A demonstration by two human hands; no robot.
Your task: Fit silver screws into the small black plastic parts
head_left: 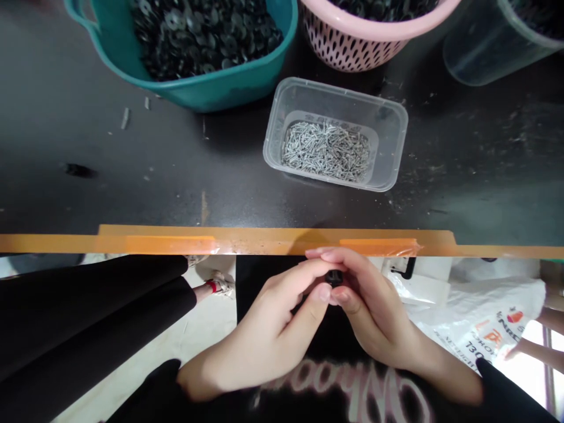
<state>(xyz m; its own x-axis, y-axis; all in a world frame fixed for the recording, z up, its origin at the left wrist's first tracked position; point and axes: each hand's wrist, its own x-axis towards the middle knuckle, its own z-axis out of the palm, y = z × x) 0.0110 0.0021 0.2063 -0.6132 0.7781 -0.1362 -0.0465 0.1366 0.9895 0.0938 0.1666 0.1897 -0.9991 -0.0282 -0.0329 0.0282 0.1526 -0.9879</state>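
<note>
My left hand [286,311] and my right hand [374,308] meet just below the table's front edge. Between their fingertips is a small black plastic part [334,277], gripped from both sides. Fingers cover most of it, so its full shape is hidden. Beyond the hands, on the table, stands a clear plastic box [388,144] with many small silvery metal pins [326,150] in it.
A teal basket [207,94] of black discs stands at the back left, beside a pink basket [352,47] of black parts. A clear tub [484,53] is at far right. Orange tape [273,241] lines the table edge. A white printed sack [480,317] lies below right.
</note>
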